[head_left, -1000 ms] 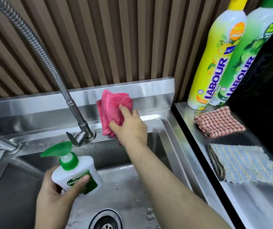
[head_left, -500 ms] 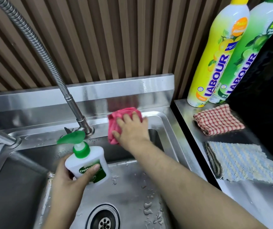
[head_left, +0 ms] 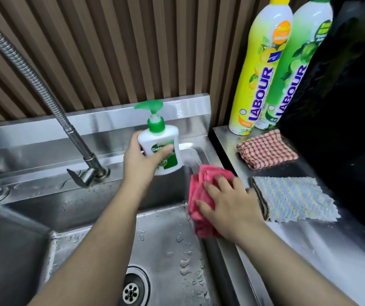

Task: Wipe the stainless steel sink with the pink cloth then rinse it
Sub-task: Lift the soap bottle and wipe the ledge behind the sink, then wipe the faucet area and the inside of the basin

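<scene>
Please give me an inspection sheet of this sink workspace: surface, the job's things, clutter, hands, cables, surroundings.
Surface: stainless steel sink, water drops on the basin floor near the drain.
Job's things: pink cloth bunched on the sink's right rim.
Clutter: checked cloth and striped cloth on the counter; yellow bottle, green bottle.
Hands: left hand holds the soap pump bottle in the air; right hand presses on the pink cloth.
Cables: nothing seen.
Surroundings: faucet hose, slatted wall.
</scene>
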`<control>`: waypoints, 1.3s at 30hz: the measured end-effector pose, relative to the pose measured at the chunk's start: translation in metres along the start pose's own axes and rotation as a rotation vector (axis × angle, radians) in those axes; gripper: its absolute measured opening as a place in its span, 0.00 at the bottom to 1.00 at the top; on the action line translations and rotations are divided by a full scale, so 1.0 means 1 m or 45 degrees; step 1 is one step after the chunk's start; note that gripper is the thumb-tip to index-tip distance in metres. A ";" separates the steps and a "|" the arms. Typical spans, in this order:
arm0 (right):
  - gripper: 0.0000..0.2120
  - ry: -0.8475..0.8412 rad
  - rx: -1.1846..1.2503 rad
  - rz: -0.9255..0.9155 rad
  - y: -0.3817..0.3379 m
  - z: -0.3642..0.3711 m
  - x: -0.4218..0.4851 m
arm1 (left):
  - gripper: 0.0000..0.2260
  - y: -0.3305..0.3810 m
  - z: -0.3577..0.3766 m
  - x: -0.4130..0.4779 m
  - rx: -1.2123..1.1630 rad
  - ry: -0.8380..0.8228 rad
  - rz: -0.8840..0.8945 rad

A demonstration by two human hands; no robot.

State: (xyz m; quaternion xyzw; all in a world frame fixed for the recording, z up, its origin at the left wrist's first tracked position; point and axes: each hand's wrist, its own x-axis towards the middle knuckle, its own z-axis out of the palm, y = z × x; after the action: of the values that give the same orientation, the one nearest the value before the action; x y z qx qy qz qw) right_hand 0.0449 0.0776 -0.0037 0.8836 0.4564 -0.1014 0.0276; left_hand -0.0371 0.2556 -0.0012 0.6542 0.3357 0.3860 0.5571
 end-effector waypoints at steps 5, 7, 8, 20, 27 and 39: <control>0.27 0.074 0.057 0.111 0.000 0.014 -0.050 | 0.20 -0.009 0.019 0.029 0.070 -0.014 0.042; 0.26 0.018 0.092 0.079 -0.006 0.014 -0.032 | 0.21 -0.014 0.018 0.036 0.089 -0.002 0.042; 0.26 0.006 0.097 0.053 -0.007 0.012 -0.016 | 0.21 -0.016 0.016 0.040 0.081 0.003 0.035; 0.28 -0.043 0.093 0.075 0.003 0.006 0.015 | 0.27 -0.041 0.017 0.037 0.084 -0.189 -0.054; 0.27 0.120 0.113 0.133 0.012 0.037 -0.081 | 0.26 -0.043 0.029 0.043 0.135 -0.232 -0.019; 0.29 -0.009 0.198 -0.031 0.018 0.019 -0.024 | 0.08 -0.030 0.016 -0.082 0.076 0.144 0.016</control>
State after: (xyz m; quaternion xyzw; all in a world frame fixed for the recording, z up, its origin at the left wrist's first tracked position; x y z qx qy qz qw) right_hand 0.0432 0.0458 -0.0179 0.8770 0.4578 -0.1401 -0.0407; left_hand -0.0621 0.1816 -0.0430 0.6497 0.3740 0.4157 0.5150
